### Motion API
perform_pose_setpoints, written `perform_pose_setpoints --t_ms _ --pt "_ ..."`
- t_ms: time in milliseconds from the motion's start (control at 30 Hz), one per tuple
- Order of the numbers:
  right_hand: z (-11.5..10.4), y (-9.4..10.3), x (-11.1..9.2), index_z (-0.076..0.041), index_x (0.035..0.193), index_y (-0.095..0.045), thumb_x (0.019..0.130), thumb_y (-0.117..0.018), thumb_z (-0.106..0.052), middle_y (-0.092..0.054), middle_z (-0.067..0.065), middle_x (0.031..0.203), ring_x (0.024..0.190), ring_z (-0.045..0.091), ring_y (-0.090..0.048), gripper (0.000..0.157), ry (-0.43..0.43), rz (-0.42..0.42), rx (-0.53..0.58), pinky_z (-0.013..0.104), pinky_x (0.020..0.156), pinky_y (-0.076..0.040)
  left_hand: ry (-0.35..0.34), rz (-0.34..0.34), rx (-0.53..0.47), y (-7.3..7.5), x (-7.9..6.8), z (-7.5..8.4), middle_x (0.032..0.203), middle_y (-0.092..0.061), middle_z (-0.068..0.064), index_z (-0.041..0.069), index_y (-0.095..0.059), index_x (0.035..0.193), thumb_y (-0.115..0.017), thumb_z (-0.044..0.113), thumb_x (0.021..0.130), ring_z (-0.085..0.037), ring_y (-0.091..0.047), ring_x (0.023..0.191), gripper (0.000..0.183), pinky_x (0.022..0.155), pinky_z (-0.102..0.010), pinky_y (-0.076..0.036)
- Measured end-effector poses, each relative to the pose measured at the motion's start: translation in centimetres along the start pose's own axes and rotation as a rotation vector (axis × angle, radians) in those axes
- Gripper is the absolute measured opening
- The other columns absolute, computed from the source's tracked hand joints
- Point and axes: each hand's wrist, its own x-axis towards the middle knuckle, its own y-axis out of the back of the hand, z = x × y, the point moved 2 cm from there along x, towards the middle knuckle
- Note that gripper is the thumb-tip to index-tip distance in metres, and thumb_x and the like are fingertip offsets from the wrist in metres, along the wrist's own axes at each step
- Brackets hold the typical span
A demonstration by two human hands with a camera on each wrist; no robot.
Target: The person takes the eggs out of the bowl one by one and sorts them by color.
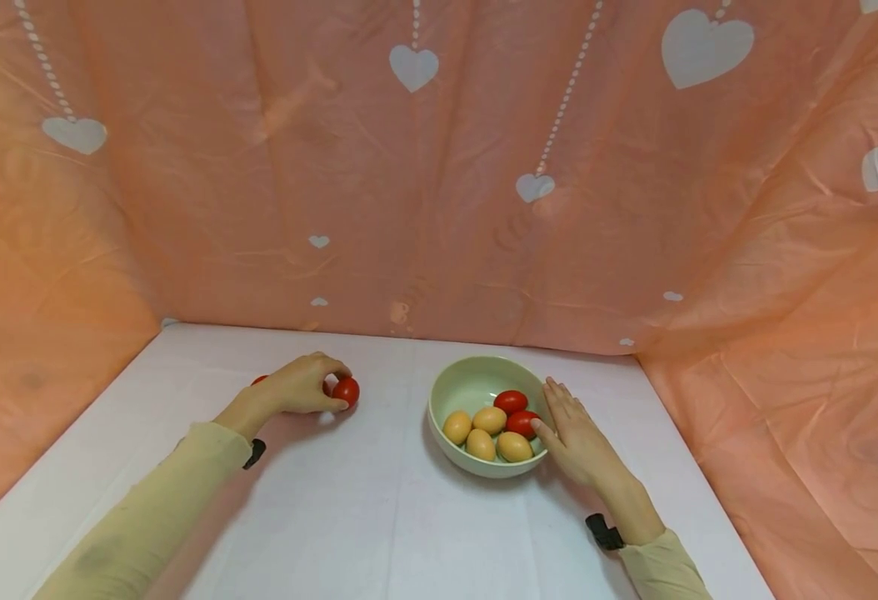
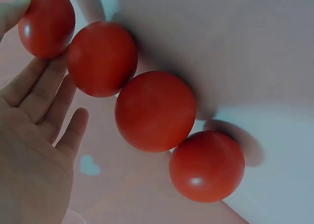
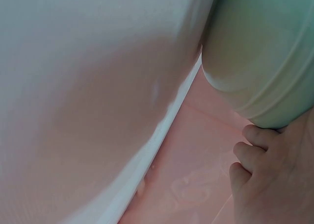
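Observation:
My left hand point(image 1: 300, 385) pinches a red egg point(image 1: 346, 392) between thumb and fingertips, low over the left part of the table. In the left wrist view, the pinched egg point(image 2: 47, 24) is at the upper left, with three more red eggs point(image 2: 155, 111) lined up beside it. The head view shows these partly hidden behind the hand. A pale green bowl point(image 1: 450, 450) holds two red eggs point(image 1: 511, 402) and several tan eggs point(image 1: 481, 444). My right hand point(image 1: 581, 442) rests against its right side, fingers straight along the outside and thumb at the rim.
A white cloth point(image 1: 334, 533) covers the table. Pink-orange curtains point(image 1: 424, 208) with white hearts enclose it at the back and both sides. Dark straps point(image 1: 604, 532) sit on the wrists.

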Motion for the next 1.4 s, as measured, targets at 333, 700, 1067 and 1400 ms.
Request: perform_pose_setpoints --t_ms 333,700,1067,1400 --pt "0.23 -0.14 0.00 0.007 0.160 -0.027 0.110 -0.047 -0.044 -0.023 0.021 0.169 0.156 0.043 -0.019 0.074 -0.003 -0.012 -0.001 0.061 0.125 -0.017 0.057 -0.045 0.003 -0.36 -0.07 -0.45 0.116 -0.067 -0.013 0.005 -0.071 0.124 -0.084 0.028 0.086 -0.024 -0.061 0.100 0.046 0.092 -0.045 -0.053" --pt "0.43 0.03 0.27 0.007 0.160 -0.028 0.110 -0.047 -0.044 -0.023 0.022 0.169 0.156 0.044 -0.019 0.074 -0.002 -0.007 -0.010 0.061 0.124 -0.017 0.056 -0.044 0.004 -0.45 0.12 -0.75 0.119 -0.068 -0.015 0.003 -0.069 0.127 -0.083 0.029 0.088 -0.029 -0.061 0.107 0.049 0.095 -0.048 -0.054" --pt "0.34 -0.15 0.19 0.008 0.159 -0.028 0.110 -0.047 -0.043 -0.024 0.023 0.169 0.156 0.044 -0.020 0.073 0.004 -0.005 -0.011 0.061 0.124 -0.018 0.070 -0.049 -0.003 -0.56 -0.15 -0.96 0.122 -0.068 -0.017 0.002 -0.068 0.129 -0.083 0.028 0.087 -0.032 -0.060 0.111 0.051 0.097 -0.049 -0.054" --pt "0.23 0.02 0.17 0.008 0.160 -0.028 0.110 -0.047 -0.043 -0.024 0.023 0.168 0.156 0.044 -0.020 0.073 0.006 -0.007 -0.010 0.061 0.124 -0.018 0.074 -0.013 -0.023 -0.57 -0.42 -0.30 0.139 -0.060 -0.023 0.002 -0.061 0.140 -0.083 0.032 0.088 -0.042 -0.056 0.124 0.064 0.105 -0.060 -0.048"
